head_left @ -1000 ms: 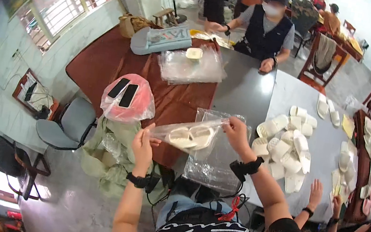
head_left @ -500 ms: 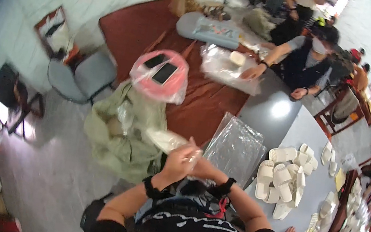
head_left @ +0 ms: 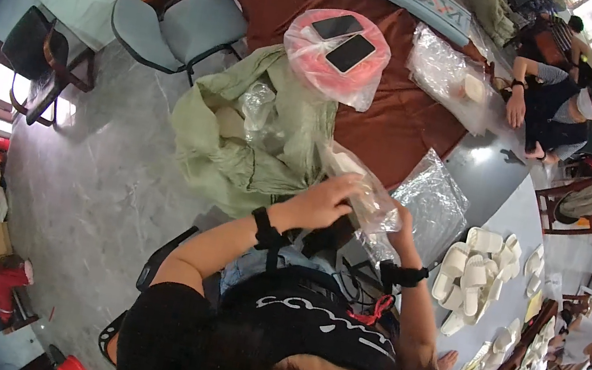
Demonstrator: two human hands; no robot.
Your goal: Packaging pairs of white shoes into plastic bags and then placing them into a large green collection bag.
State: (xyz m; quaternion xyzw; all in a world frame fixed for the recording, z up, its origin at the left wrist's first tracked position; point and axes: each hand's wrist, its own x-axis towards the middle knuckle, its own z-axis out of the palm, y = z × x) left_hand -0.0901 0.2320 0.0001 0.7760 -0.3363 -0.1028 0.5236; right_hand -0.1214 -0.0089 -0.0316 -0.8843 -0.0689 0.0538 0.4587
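Note:
A clear plastic bag (head_left: 379, 209) with a pale slipper (head_left: 348, 165) inside is stretched between my hands, over the table's front edge. My left hand (head_left: 326, 200) grips its side near the slipper. At the bag's other end, my right hand (head_left: 400, 233) has its fingers closed on the plastic. Just beyond my right hand lies a stack of flat clear bags (head_left: 432, 197). A green woven sack (head_left: 253, 158) gapes to the left of my hands, with clear-wrapped items in its mouth.
Cream slippers (head_left: 472, 273) are heaped on the grey table at right. Two phones (head_left: 348, 53) rest on a pink, plastic-wrapped bundle (head_left: 302, 39). Across the table, a co-worker (head_left: 562, 113) stands by more clear plastic. Grey chairs (head_left: 202, 22) are at far left.
My hands were close together around the slipper; now they are apart, with the bag drawn out between them. The whole view has turned, so the table sits farther up and right.

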